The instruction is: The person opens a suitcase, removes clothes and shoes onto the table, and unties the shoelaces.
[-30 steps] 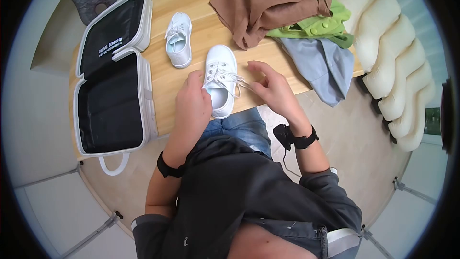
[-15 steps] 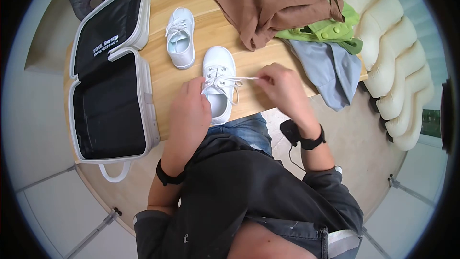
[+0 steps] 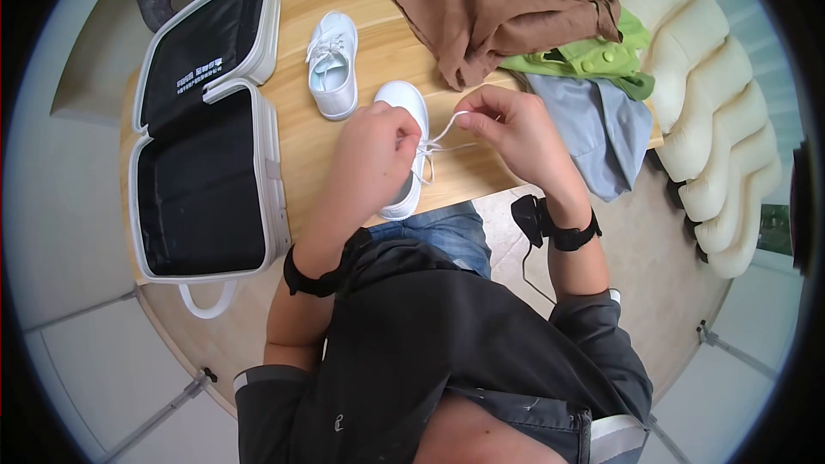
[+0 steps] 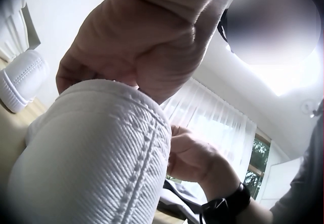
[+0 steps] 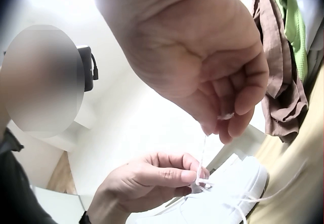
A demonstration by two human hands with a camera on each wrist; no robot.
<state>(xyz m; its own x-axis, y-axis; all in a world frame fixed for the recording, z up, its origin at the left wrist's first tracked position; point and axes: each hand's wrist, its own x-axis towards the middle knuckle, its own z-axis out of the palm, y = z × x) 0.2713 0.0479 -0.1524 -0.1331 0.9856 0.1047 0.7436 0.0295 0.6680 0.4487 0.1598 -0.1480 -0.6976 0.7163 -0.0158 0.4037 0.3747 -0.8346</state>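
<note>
A white sneaker (image 3: 402,97) stands on the wooden table near its front edge, toe pointing away. My right hand (image 3: 522,131) pinches a white shoelace (image 3: 449,125) between thumb and fingers and holds it up to the right of the shoe. Over the lacing, my left hand (image 3: 365,159) pinches lace close to the eyelets; its thumb and forefinger show in the right wrist view. The heel (image 4: 91,153) fills much of the left wrist view. A second white sneaker (image 3: 333,77) stands farther back on the left, its laces lying over it.
An open suitcase (image 3: 279,163) with a black lining lies at the table's left. Brown clothing (image 3: 507,13), a green garment (image 3: 632,39) and grey-blue cloth (image 3: 597,129) are heaped at the back right, the cloth hanging over the edge. A cream padded seat (image 3: 722,120) stands beyond.
My left hand has moved from the shoe's left side up over its lacing. The right hand first reached for the laces, then drew one rightward; now the lace curves up more slackly from the shoe.
</note>
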